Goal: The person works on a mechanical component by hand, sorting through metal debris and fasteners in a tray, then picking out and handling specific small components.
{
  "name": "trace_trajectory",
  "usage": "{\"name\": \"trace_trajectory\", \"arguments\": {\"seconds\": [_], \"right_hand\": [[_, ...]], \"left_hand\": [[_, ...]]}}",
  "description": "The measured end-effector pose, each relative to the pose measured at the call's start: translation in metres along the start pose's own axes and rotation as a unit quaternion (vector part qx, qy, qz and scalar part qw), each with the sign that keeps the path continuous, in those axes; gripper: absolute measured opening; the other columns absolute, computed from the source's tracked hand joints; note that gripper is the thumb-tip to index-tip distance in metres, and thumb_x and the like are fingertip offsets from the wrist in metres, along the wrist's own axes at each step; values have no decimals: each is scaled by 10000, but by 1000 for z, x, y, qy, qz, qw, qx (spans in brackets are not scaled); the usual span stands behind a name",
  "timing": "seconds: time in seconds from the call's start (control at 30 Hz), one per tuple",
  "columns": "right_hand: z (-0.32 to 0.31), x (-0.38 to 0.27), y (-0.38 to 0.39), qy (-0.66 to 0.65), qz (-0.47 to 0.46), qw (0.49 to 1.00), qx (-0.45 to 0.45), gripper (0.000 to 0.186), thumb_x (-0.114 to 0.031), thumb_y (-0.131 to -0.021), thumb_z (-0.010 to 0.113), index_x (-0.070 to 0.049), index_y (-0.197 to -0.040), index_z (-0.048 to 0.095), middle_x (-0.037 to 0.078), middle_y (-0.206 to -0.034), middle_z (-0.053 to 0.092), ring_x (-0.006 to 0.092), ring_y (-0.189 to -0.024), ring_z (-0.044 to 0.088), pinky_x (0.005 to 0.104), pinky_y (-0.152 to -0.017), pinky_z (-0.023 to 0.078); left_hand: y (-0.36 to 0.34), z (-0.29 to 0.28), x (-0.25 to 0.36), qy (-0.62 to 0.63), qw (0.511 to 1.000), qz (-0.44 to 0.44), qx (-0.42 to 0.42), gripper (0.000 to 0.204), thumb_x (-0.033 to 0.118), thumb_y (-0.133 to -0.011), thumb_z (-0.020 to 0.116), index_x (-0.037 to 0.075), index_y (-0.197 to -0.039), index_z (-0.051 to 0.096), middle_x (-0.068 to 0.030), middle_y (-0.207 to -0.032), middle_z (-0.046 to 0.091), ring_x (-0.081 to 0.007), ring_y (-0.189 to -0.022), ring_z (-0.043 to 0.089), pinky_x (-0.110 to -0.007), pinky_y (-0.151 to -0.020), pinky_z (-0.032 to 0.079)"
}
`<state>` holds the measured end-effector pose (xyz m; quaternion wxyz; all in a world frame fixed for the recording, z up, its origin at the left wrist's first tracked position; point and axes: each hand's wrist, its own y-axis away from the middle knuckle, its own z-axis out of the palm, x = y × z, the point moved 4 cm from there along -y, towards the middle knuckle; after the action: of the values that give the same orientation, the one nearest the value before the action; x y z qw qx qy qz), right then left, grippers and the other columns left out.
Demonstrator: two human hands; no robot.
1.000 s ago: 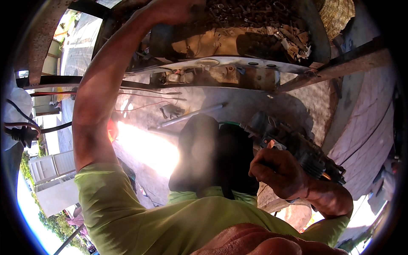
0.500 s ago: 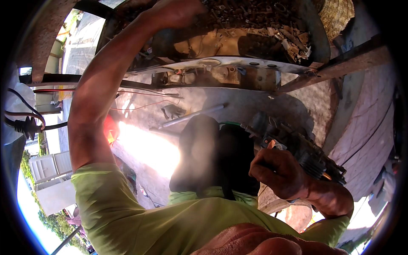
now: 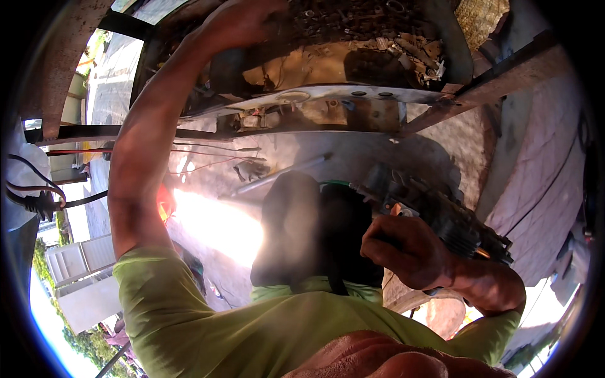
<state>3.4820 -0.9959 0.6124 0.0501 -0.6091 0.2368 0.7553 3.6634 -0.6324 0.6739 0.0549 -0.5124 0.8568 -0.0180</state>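
My left hand [image 3: 247, 24] reaches up and forward to the left part of a metal tray [image 3: 455, 47]. Small rusty bolts, nuts and rings [image 3: 346, 19] are heaped beside it. The fingers are in shadow and blurred, so their grip cannot be made out. Lower on the right, my right hand [image 3: 406, 251] is closed in a fist beside a dark engine [image 3: 450, 217] with cooling fins. Whatever the fist holds, if anything, is hidden. A small metal piece with an orange part [image 3: 403, 210] shows just beyond the knuckles.
Below the tray runs a metal rail [image 3: 321, 93] with round holes. On the ground lie a light-coloured rod [image 3: 280, 175], a small dark metal part [image 3: 250, 170] and thin wires. Rusty beams [image 3: 498, 72] flank the bench. Strong glare covers the ground left of my legs.
The view has shifted slightly, moving the tray up and left in the picture. My left hand stays at the heap of bolts, and my right fist stays by the engine.
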Motion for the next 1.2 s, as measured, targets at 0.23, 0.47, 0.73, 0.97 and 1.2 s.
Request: {"name": "trace_trajectory", "arguments": {"seconds": [0.23, 0.47, 0.73, 0.97, 1.2], "right_hand": [[2, -4, -2, -14, 41, 999, -13, 180, -179, -1050, 585, -28, -975, 649, 10, -799, 629, 59, -683, 535, 247, -611, 441], [-2, 14, 0, -268, 149, 952, 20, 213, -233, -1065, 529, -46, -1032, 626, 30, -862, 628, 95, -708, 545, 289, -642, 467], [-5, 16, 4, -377, 176, 907, 62, 232, -209, -1060, 483, -23, -1010, 611, 78, -881, 616, 118, -744, 580, 288, -647, 473], [4, -4, 0, 7, 4, 999, -41, 310, -243, -1103, 474, -26, -970, 651, 1, -761, 585, 74, -714, 536, 275, -635, 442], [2, -3, 0, -10, 43, 998, -43, 273, -176, -1093, 484, -14, -950, 650, 21, -780, 630, 81, -722, 574, 278, -667, 474]], "left_hand": [[11, -19, 3, 23, 992, -100, 76, 164, 153, -821, 727, 41, -915, 653, -141, -875, 654, -297, -849, 670, -425, -748, 526], [46, -56, 194, 302, 917, 216, 146, 130, 123, -830, 734, 50, -909, 661, -69, -890, 650, -207, -738, 641, -341, -622, 508], [70, -33, 258, 284, 908, 282, 126, 252, 193, -745, 747, 40, -929, 668, -69, -965, 642, -183, -683, 597, -329, -604, 496], [43, -52, 186, 264, 942, 132, 162, 242, 56, -857, 763, 7, -1092, 725, -102, -968, 714, -256, -822, 697, -372, -703, 559], [-12, -44, 87, 410, 884, -220, -49, 248, 21, -903, 644, 45, -1137, 723, -111, -1097, 721, -214, -949, 686, -336, -859, 569]]}}
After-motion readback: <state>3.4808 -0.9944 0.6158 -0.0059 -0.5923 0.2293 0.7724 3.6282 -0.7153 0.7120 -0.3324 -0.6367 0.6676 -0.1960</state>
